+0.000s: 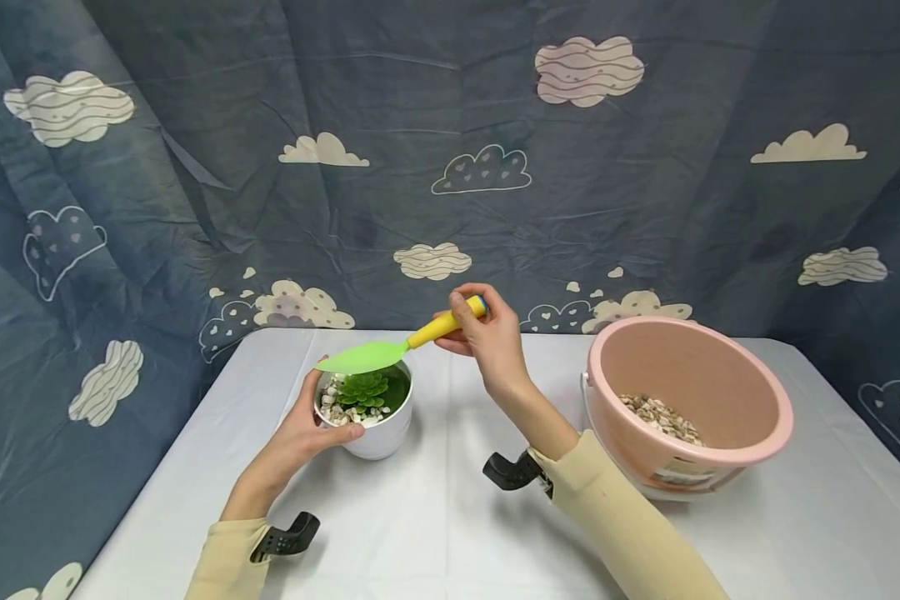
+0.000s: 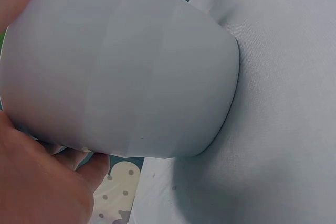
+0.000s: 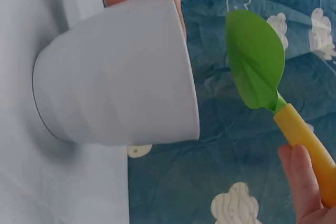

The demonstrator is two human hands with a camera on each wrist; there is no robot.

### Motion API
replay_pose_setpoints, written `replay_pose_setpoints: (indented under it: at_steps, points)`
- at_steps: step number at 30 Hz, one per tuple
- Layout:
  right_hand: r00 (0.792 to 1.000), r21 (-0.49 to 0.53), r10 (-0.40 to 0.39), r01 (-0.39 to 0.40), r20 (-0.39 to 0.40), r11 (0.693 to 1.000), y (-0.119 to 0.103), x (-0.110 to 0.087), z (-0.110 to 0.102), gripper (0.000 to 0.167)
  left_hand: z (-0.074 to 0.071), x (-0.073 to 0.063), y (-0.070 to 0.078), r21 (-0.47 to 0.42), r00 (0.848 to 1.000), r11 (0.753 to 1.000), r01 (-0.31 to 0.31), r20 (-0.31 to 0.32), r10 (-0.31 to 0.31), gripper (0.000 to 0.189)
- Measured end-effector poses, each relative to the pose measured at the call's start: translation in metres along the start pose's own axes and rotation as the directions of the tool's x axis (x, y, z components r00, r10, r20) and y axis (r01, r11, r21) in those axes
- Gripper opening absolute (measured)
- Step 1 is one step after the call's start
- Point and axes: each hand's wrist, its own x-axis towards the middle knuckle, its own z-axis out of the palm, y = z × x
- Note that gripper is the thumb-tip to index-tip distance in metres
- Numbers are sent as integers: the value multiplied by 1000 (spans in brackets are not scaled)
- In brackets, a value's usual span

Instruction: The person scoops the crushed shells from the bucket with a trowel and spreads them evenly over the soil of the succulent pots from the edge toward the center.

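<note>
My right hand (image 1: 491,337) grips the yellow handle of a garden trowel (image 1: 367,357), whose green blade hangs over a white flowerpot (image 1: 378,437). In the right wrist view the trowel (image 3: 257,59) stands apart from the pot's rim. My left hand (image 1: 303,433) holds the pot by its side, thumb at the front of the rim and fingers around the far left. Inside the pot a green succulent (image 1: 362,390) sits among pale pebbles (image 1: 337,408). The pot (image 2: 126,72) fills much of the left wrist view, its base on the white cloth.
A pink bucket (image 1: 776,429) stands at the right of the white-covered table (image 1: 450,533), with small stones (image 1: 660,417) on its bottom. Behind the table hangs a dark blue curtain (image 1: 420,108) with cloud prints. Both wrists wear black straps.
</note>
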Motion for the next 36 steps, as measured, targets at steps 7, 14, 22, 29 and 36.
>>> replay_pose_setpoints:
  at_steps: [7, 14, 22, 29, 36]
  points:
    - [998, 61, 45, -47, 36, 997, -12, -13, -2, 24, 1, 0, 0, 0, 1000, 1000, -20, 10, 20, 100]
    - [989, 69, 113, -120, 95, 990, -30, -28, -6, 23, 0, 2, 0, 18, 999, 999, -34, 22, 34, 114]
    - [987, 102, 101, -114, 129, 988, -53, -52, -18, 18, 1, -1, 0, -41, 999, 999, -8, 38, 10, 116]
    - [989, 59, 63, -71, 133, 996, -75, -70, -35, 19, 1, -4, 5, 9, 996, 997, 82, 15, -82, 114]
    - [993, 32, 66, -69, 94, 997, -88, -80, -64, 29, 1, -2, 4, 0, 998, 998, 57, 22, -57, 113]
